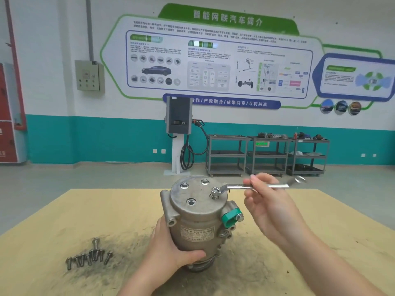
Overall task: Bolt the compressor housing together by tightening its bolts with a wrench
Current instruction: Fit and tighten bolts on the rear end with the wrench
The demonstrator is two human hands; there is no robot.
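Note:
The grey metal compressor housing [197, 218] stands upright on the yellow table [310, 231]. My left hand [171, 251] grips its lower body from the left side. Three bolts show on the round top cover, and a fourth bolt [214, 194] at the right edge stands raised under the ring end of a silver wrench [239, 186]. My right hand [269, 201] holds the wrench handle, which points right. A green cap [229, 216] sits on the housing's right port.
Several loose bolts [89, 256] lie on a dirty patch of the table at the front left. Beyond the table are grey shelving carts [267, 154], a charging post [178, 133] and a wall poster.

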